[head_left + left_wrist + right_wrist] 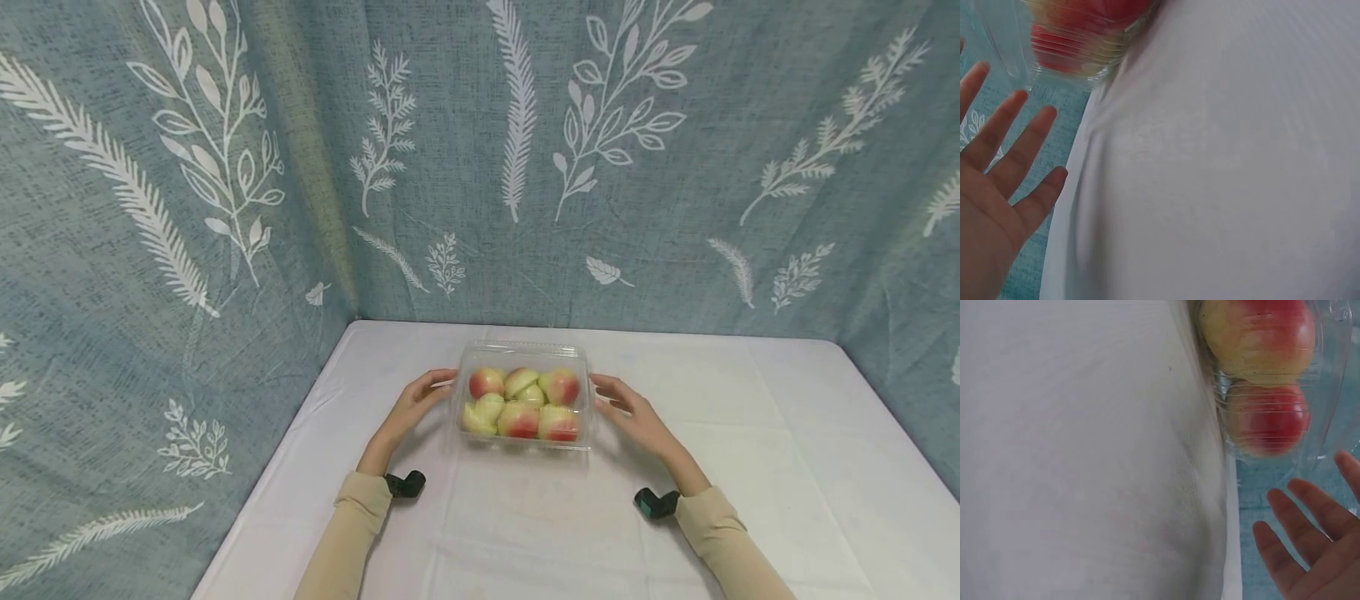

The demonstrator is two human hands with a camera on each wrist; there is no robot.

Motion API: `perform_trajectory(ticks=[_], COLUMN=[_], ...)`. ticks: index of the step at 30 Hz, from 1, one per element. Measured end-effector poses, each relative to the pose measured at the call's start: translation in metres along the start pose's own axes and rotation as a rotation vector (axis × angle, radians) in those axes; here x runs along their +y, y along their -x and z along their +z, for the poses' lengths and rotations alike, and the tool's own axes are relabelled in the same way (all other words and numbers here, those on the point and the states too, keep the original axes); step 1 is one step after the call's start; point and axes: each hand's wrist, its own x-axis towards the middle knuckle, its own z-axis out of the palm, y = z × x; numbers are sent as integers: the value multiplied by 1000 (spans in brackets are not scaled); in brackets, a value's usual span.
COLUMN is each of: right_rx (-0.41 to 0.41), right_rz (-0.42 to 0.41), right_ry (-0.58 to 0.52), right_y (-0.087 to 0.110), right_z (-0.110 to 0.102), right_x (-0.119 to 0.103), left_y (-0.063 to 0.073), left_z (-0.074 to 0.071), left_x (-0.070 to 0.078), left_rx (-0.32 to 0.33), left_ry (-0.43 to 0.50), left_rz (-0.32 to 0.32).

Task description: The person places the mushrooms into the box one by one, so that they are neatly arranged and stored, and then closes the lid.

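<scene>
A clear plastic clamshell box (525, 354) with its lid down sits on the white-covered table, filled with several red and yellow-green peaches (518, 419). My left hand (412, 404) is at the left side of the box, fingers spread and fairly straight, fingertips right by its edge. On the opposite side my right hand (630, 410) mirrors it, fingers extended toward the box wall. The left wrist view shows gaps between the spread fingers (1029, 140), with nothing held. In the right wrist view, two peaches (1266, 419) show through the ribbed wall above my fingertips.
A white cloth (735, 450) covers the table. Blue-green curtains (465, 167) with white leaf prints hang behind and along the sides. Black wrist cameras (408, 484) are strapped at both sleeve cuffs.
</scene>
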Motion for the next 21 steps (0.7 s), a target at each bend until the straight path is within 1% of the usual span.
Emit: perform_trajectory(ticks=[2, 3, 6, 9, 13, 17, 21], right_rx=[-13, -18, -29, -35, -46, -52, -72], right_rz=[-4, -7, -10, 5, 15, 22, 16], right_ry=[9, 15, 51, 74, 96, 124, 112], right_y=[1, 2, 2, 3, 5, 8, 11], right_z=[-1, 0, 1, 2, 2, 2, 1], right_x=[-4, -2, 9, 24, 29, 24, 4], left_y=[1, 1, 2, 3, 5, 6, 8], left_z=[0, 0, 0, -1, -1, -1, -2], left_x=[-1, -1, -2, -3, -3, -2, 0], left_rx=[-3, -4, -15, -32, -56, -79, -94], left_ry=[-17, -23, -28, -17, -32, -62, -85], left_rz=[3, 5, 7, 5, 5, 14, 12])
